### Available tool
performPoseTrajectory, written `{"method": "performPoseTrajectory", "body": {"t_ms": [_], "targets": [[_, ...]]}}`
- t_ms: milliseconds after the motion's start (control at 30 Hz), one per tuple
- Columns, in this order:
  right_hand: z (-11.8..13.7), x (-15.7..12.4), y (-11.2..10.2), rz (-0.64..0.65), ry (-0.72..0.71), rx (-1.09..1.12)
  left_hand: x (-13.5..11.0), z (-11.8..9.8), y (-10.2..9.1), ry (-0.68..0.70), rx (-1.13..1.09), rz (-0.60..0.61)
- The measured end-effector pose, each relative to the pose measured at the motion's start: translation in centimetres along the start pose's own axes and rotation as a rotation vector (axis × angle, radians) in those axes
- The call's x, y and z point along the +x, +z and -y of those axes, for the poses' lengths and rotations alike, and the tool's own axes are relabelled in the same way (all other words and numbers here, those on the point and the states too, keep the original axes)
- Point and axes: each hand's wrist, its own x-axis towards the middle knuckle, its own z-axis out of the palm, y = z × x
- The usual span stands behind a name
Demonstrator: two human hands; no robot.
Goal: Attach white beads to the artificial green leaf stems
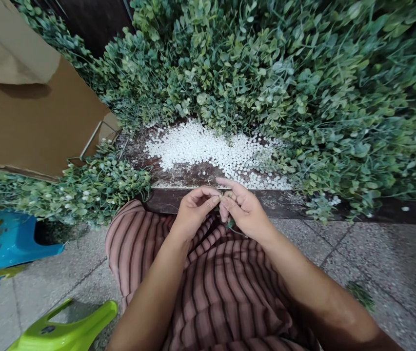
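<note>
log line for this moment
left hand: pinching green sprig | right hand: gripping green sprig | ahead: white beads on board, greenery around

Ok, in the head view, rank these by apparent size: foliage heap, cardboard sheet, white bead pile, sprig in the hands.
1. foliage heap, by far the largest.
2. cardboard sheet, cut off by the frame.
3. white bead pile.
4. sprig, pinched between left hand and right hand, mostly hidden.

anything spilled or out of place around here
A few stray beads lie right of the main bead pile, along the dark ledge, and a loose sprig lies alone on the paving. The left hand and right hand pinch a green piece between them; nothing looks damaged.
</note>
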Motion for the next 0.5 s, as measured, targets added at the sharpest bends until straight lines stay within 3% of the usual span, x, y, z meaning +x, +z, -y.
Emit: {"method": "performPoseTrajectory", "body": {"t_ms": [133, 233, 333, 500], "targets": [[0.1, 0.3, -0.2, -0.062, -0.056, 0.087, -0.5, 0.5, -0.5, -0.060, 0.011, -0.129], [0.1, 0.3, -0.1, -0.090, -0.091, 0.103, -1.0, 1.1, -0.2, -0.177, -0.018, -0.027], [0.3, 0.2, 0.0, -0.126, -0.113, 0.074, -1.1, 1.4, 0.5, -0.190, -0.058, 0.074], [0.9, -0.2, -1.2, -0.159, -0.162, 0.048, -0.5, 1.3, 0.6, -0.143, -0.063, -0.039]]}}
